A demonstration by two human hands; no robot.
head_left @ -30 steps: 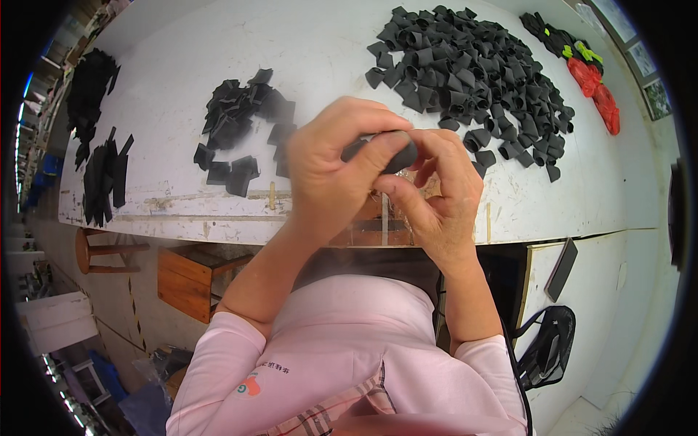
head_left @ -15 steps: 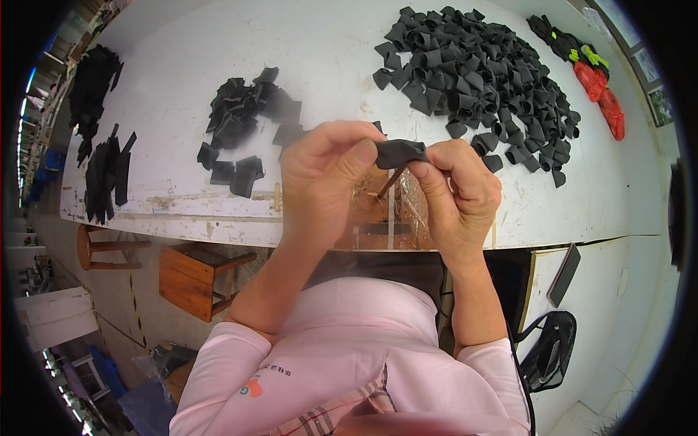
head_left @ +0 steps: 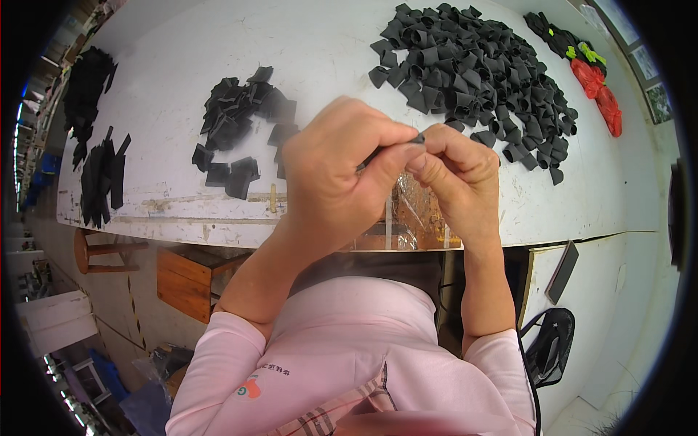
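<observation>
Over the front of the white table [head_left: 174, 43], my two hands meet at the fingertips. A small black fabric piece [head_left: 419, 138] is pinched between them, mostly hidden by my fingers. My left hand [head_left: 338, 167] is closed, its thumb and forefinger pressed on the piece. My right hand [head_left: 459, 174] pinches the other end with thumb and forefinger. Flat black fabric pieces [head_left: 229, 120] lie in a loose heap left of my hands. To the far right is a large pile of folded black fabric loops [head_left: 472, 69], many of them standing open like short tubes.
Dark fabric strips [head_left: 102, 178] lie along the table's left side. Red plastic bags [head_left: 598, 94] and a dark bundle with yellow-green parts [head_left: 556, 36] sit at the right edge. Below my hands is a brown taped patch [head_left: 429, 214]. A wooden stool [head_left: 183, 283] and black bag [head_left: 550, 347] flank me.
My left hand has rolled over and moved right, closer to the right hand. The black fabric piece, plainly visible between the hands before, is now mostly covered by my fingers.
</observation>
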